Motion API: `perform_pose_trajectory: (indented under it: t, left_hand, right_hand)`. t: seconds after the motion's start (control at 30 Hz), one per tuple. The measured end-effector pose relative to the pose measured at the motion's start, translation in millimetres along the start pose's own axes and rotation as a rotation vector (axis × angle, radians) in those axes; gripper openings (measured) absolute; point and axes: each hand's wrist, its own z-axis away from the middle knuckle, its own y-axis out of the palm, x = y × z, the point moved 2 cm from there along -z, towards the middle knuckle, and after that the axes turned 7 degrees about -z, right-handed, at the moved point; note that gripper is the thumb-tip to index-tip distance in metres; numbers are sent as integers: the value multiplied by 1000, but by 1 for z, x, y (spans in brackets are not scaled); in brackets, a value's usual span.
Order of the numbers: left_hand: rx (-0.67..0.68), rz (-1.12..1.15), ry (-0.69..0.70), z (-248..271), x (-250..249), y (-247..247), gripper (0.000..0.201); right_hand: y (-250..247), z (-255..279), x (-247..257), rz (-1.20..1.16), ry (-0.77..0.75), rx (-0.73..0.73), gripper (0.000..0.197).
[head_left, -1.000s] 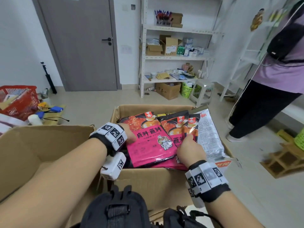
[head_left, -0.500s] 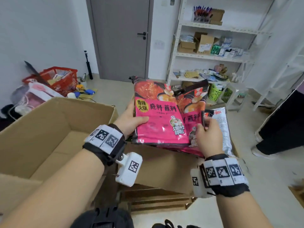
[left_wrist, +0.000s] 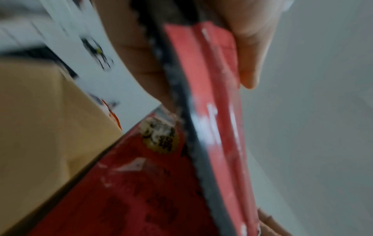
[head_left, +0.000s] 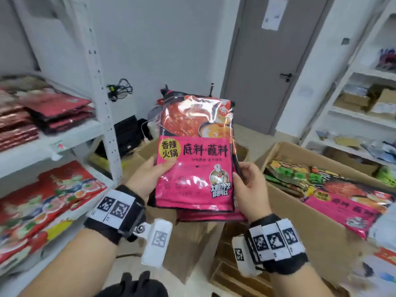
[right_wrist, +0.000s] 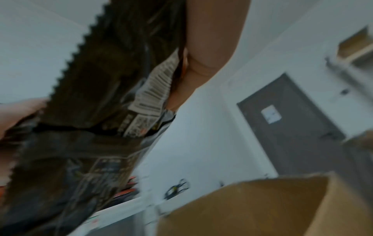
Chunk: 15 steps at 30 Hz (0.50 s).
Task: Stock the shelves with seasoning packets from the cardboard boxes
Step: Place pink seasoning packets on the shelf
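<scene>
Packets clamped upright between left hand and right hand, above the cardboard box.
Square the stack's edges, then lay it flat on the shelf at left.

The pink seasoning packet reads 香辣火锅 底料·蘸料; smaller print seems too blurred.

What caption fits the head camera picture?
Both hands hold pink seasoning packets beside stocked shelves.
</scene>
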Motion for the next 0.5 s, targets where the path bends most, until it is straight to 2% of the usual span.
perform_pose_trajectory:
  t: [0.17, 0.27, 0.43, 0.5]
  left_hand:
    - [-302, -166, -2, 113, -7, -159, 37]
    - [-490, -160, -1, 193, -11, -245, 47]
    - [-847, -159, 31, 319, -19, -351, 30]
    - [-951, -194, 45, 360, -20, -382, 33]
  right_hand:
    - [170, 54, 23, -183, 54, 230, 27]
    - [277, 100, 45, -310, 95, 359, 25]
    - [419, 188, 86, -478, 171, 599, 22]
    - [462, 217, 103, -505, 210, 692, 19]
